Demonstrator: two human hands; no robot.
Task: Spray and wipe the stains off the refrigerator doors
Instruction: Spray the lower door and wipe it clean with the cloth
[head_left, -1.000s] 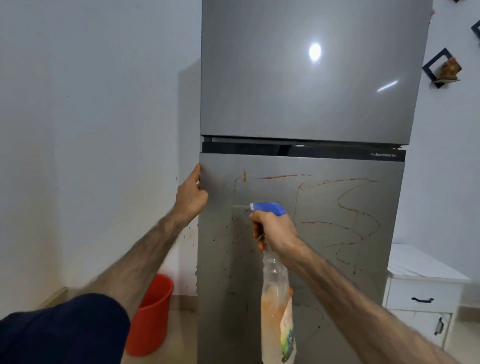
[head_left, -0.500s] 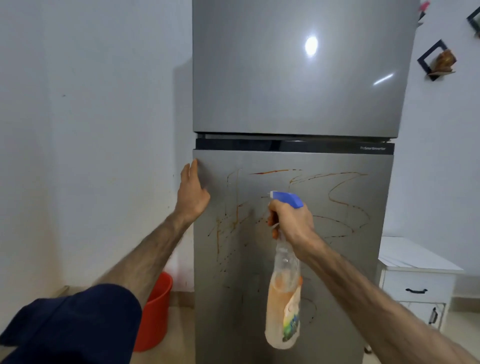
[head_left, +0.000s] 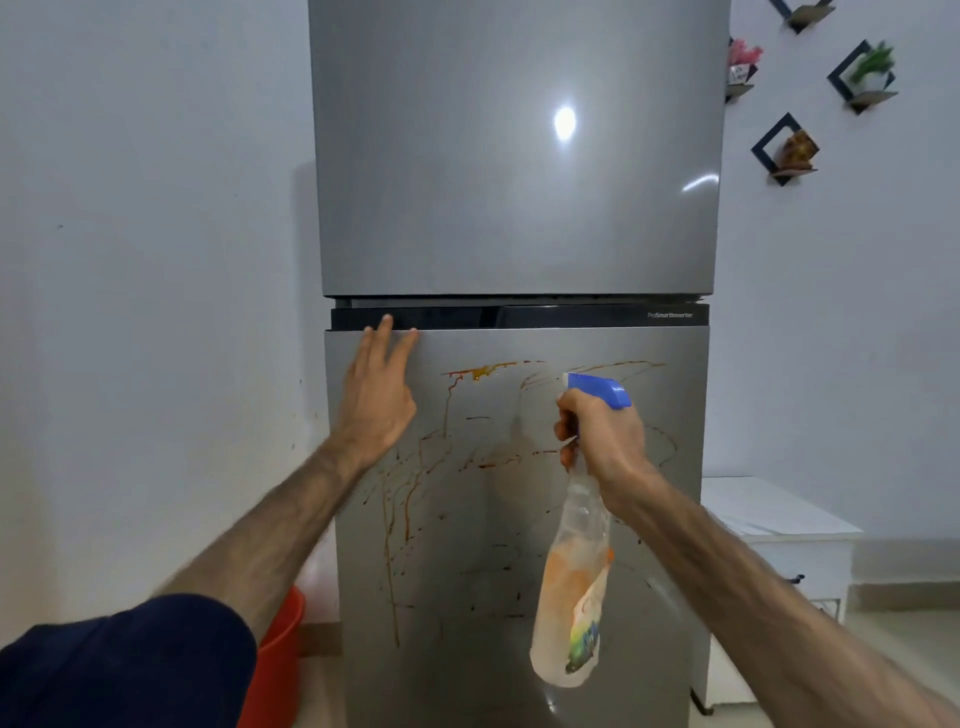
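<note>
Orange liquid half-fills spray bottle, right hand grip clamped; left hand flat on door.

1. The fridge is plain silver-grey, its lower door streaked with orange-brown stains.
2. The spray bottle has a blue head and orange liquid.
3. The bucket is red.

Left hand moved from door edge onto lower door's top front
</note>
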